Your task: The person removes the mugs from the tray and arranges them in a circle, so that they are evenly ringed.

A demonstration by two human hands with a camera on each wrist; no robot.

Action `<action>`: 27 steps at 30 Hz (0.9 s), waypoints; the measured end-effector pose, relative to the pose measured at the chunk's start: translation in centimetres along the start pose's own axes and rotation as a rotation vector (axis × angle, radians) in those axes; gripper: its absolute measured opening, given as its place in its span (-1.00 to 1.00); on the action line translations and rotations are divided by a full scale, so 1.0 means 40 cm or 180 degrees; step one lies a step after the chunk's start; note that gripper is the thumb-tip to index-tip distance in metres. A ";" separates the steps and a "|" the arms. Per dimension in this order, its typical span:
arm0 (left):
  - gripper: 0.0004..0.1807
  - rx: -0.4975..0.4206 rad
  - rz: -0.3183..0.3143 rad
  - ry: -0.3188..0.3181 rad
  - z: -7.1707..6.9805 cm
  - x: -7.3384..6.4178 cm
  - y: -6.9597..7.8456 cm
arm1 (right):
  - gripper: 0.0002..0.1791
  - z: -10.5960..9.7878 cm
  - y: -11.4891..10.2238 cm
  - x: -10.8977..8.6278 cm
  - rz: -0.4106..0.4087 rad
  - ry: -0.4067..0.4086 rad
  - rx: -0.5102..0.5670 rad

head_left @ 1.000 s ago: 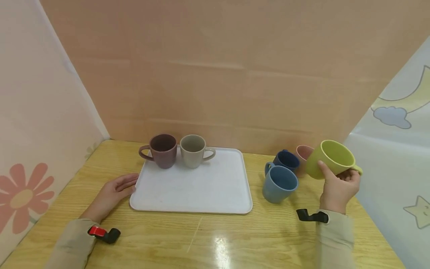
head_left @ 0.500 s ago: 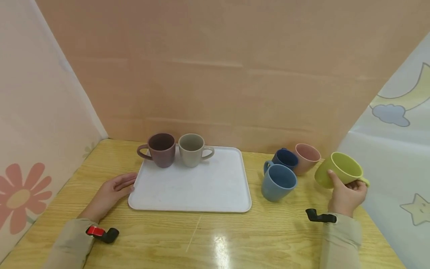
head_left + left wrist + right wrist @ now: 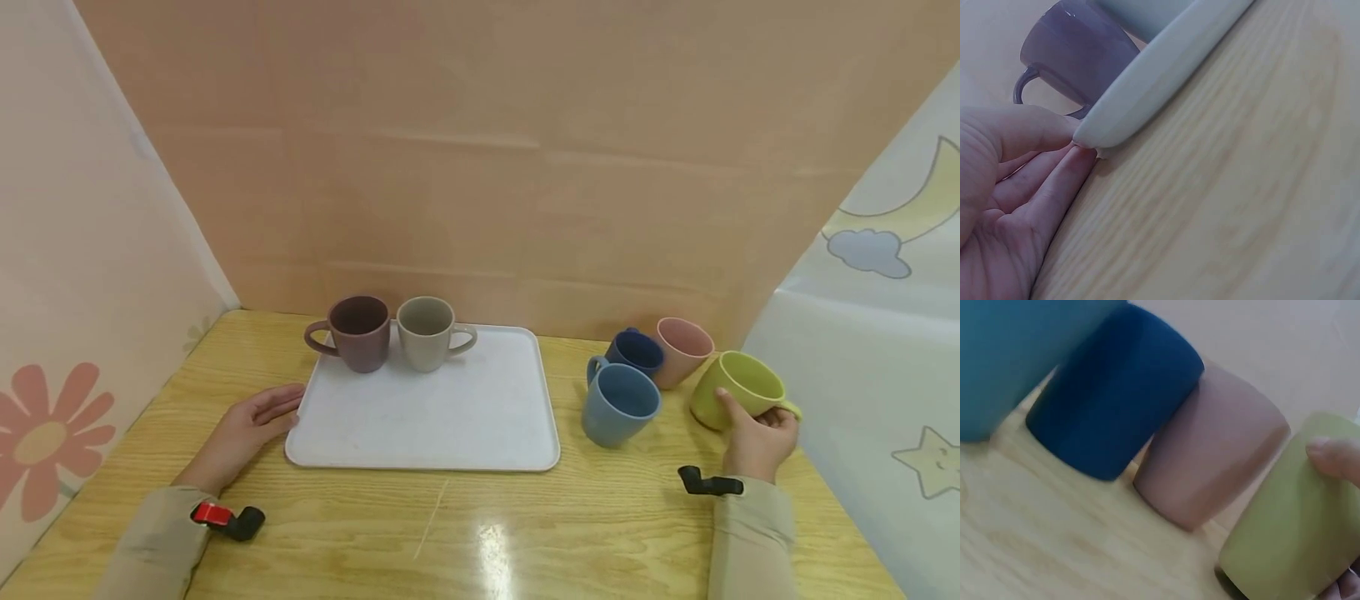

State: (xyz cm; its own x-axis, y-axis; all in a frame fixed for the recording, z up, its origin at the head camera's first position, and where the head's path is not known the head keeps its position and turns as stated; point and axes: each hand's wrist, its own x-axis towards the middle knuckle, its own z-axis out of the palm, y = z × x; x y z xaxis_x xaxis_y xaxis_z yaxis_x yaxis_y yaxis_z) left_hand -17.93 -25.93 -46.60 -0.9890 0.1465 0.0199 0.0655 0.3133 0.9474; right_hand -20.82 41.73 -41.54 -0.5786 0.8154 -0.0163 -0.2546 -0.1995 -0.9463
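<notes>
Nearest, in beige cloth sleeves [image 3: 752, 542] with black bands [image 3: 726, 485] at the wrists, above a yellow wood-grain tabletop [image 3: 465, 533]. Lightly pinching, with the left hand [image 3: 240, 433], the edge of a white rectangular tray [image 3: 450, 425]. In the left wrist view, caught with thumb above the edge and a fingertip tucked below; in the head view, seen only with near-straight fingers at the left side.

Grasping, with the right hand [image 3: 757, 442], a smooth lime-green mug [image 3: 750, 382] at the right of the tabletop. Tilted a little, with handle to the right in the head view; in the right wrist view, pressed by the thumb along its wall, with a dark strip under its base. Cannot tell whether fully touching down.

To the right of the tray, near it, a rounded light blue mug [image 3: 621, 404]. Farther back, a dark navy mug [image 3: 636, 350] and a dusty pink mug [image 3: 678, 362], side by side; with handle glimpsed on the navy one in the head view, and walls down to the base in the right wrist view.

On the tray's far left, upright, a purple-brown mug [image 3: 362, 342] beside a grey-beige mug [image 3: 425, 337]. Farthest, a creased tan backdrop [image 3: 480, 167].
</notes>
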 end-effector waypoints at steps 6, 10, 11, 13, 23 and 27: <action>-0.33 -0.0038 0.0006 0.0021 -0.005 -0.006 0.000 | -0.30 0.001 0.026 0.011 -0.0071 -0.0098 -0.0082; -0.32 -0.0059 0.0007 0.0009 -0.005 -0.003 0.001 | -0.27 -0.001 0.035 0.011 -0.0090 -0.0148 -0.0104; -0.31 -0.0058 0.0010 0.0003 -0.005 -0.002 0.002 | -0.26 -0.001 0.036 0.010 -0.0093 -0.0162 -0.0093; -0.32 -0.0041 0.0021 0.0001 -0.005 -0.001 0.003 | -0.24 -0.001 0.036 0.005 -0.0091 -0.0184 -0.0065; -0.35 -0.0097 0.0109 0.0036 -0.002 -0.004 -0.005 | -0.27 0.007 0.027 -0.028 -0.0192 -0.0284 -0.0402; -0.37 -0.0142 0.0132 0.0021 0.009 0.001 -0.011 | -0.38 -0.002 0.017 -0.032 -0.0137 -0.0135 -0.0593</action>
State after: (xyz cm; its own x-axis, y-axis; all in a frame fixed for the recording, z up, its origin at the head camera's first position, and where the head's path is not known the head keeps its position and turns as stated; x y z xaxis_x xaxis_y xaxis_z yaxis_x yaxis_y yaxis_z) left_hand -17.95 -25.72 -47.13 -0.9865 0.1521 0.0613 0.1004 0.2650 0.9590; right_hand -20.20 40.59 -42.17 -0.6033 0.7967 0.0355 -0.1342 -0.0576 -0.9893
